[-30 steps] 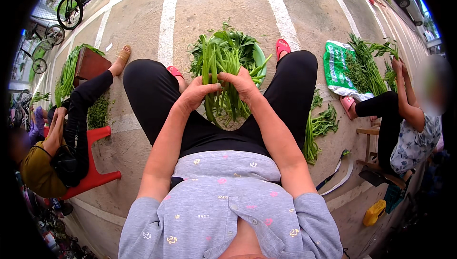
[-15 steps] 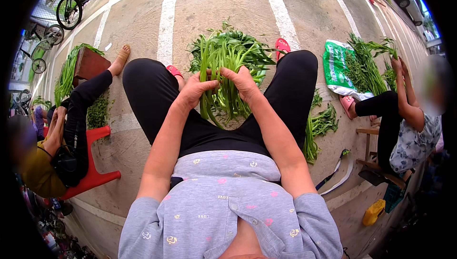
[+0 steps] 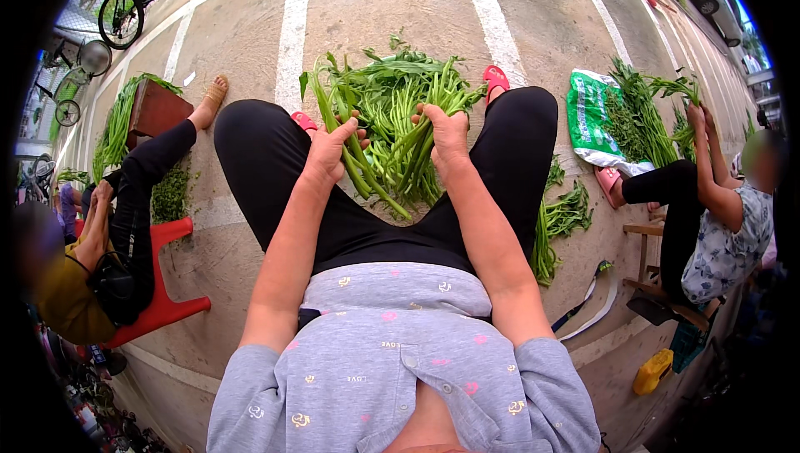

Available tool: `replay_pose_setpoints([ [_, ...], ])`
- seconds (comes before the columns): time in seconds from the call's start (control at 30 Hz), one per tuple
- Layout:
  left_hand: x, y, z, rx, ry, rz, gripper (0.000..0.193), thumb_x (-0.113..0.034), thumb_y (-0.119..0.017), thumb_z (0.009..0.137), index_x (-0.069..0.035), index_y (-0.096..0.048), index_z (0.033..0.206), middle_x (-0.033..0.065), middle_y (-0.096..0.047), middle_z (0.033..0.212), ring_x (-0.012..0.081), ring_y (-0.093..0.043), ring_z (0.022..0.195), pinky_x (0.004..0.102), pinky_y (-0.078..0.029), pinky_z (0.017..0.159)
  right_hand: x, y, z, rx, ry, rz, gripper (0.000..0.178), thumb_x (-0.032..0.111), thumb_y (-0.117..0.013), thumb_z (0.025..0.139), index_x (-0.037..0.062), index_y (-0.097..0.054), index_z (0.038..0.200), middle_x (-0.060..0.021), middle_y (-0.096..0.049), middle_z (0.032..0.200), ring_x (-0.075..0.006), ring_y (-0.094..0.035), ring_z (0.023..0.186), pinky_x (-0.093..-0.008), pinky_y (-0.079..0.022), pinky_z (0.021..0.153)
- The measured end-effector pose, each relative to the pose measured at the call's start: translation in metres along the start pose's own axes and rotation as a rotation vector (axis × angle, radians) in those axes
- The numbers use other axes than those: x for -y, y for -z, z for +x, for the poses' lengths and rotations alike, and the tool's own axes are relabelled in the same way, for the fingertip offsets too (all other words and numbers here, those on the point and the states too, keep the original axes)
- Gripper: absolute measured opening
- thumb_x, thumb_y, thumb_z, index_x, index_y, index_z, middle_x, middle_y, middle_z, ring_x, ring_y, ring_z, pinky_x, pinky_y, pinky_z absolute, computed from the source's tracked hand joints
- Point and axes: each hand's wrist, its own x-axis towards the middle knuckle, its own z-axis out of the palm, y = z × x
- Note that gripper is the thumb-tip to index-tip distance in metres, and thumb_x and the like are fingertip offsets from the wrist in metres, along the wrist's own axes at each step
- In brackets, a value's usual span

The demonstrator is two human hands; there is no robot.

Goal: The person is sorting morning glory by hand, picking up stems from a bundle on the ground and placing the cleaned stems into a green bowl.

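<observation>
Between my knees lies a heap of long-stemmed leafy greens (image 3: 387,90), pale stems toward me and dark leaves on the far side. My left hand (image 3: 333,151) is closed around a few green stems (image 3: 367,182) whose lower ends hang slanting toward my lap. A thicker bunch of stems (image 3: 414,153) is gripped in my right hand (image 3: 448,135), its leafy end pointing away to the right. Both hands are held over the heap, with a gap between them. Parts of my fingers are hidden behind the stems.
Beside my right leg lie more greens (image 3: 562,220) and a strap (image 3: 587,299). A person (image 3: 721,211) at right handles greens near a green-and-white sack (image 3: 593,115). At left another person (image 3: 71,295) sits by a red stool (image 3: 167,286). A yellow container (image 3: 654,371) stands at lower right.
My hands have moved apart, the left slightly left and the right slightly right. The stems that were together between them are now split into two bunches, one in each hand.
</observation>
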Motion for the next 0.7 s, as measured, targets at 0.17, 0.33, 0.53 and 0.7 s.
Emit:
replay_pose_setpoints([
  [0.17, 0.0, -0.008, -0.004, 0.102, -0.022, 0.075, 0.023, -0.007, -0.064, 0.082, -0.003, -0.055, 0.103, 0.0046, -0.057, 0.083, 0.0151, -0.059, 0.071, 0.0296, -0.053, 0.063, -0.005, -0.001, -0.004, 0.225, -0.037, -0.077, 0.019, 0.007, -0.066, 0.073, -0.0028, -0.059, 0.087, -0.0068, -0.06, 0.074, -0.0158, -0.058, 0.058, -0.0289, -0.048, 0.05],
  [0.33, 0.002, -0.016, -0.013, 0.298, -0.041, 0.302, 0.027, -0.01, -0.069, 0.079, -0.002, -0.056, 0.101, 0.0033, -0.06, 0.084, 0.013, -0.059, 0.072, 0.0264, -0.05, 0.062, -0.016, -0.012, -0.013, 0.503, -0.074, -0.041, 0.033, 0.009, -0.069, 0.074, -0.0002, -0.056, 0.103, -0.0048, -0.062, 0.088, -0.0142, -0.059, 0.073, -0.0278, -0.049, 0.065],
  [0.53, -0.002, -0.013, -0.013, 0.302, 0.019, 0.385, 0.025, -0.013, -0.07, 0.078, -0.003, -0.058, 0.098, 0.0028, -0.06, 0.081, 0.0115, -0.058, 0.07, 0.025, -0.049, 0.062, -0.016, -0.012, -0.014, 0.426, -0.03, -0.045, 0.034, 0.007, -0.069, 0.072, -0.0007, -0.056, 0.102, -0.0056, -0.063, 0.089, -0.0146, -0.06, 0.074, -0.0273, -0.049, 0.068],
  [0.7, -0.005, -0.015, -0.015, 0.143, -0.026, 0.269, 0.028, -0.017, -0.071, 0.078, -0.004, -0.058, 0.099, 0.0036, -0.061, 0.082, 0.0119, -0.058, 0.069, 0.0259, -0.049, 0.062, -0.015, -0.002, -0.003, 0.279, -0.134, -0.063, 0.03, 0.006, -0.067, 0.072, -0.0019, -0.057, 0.098, -0.0075, -0.062, 0.088, -0.0152, -0.06, 0.072, -0.0286, -0.05, 0.064],
])
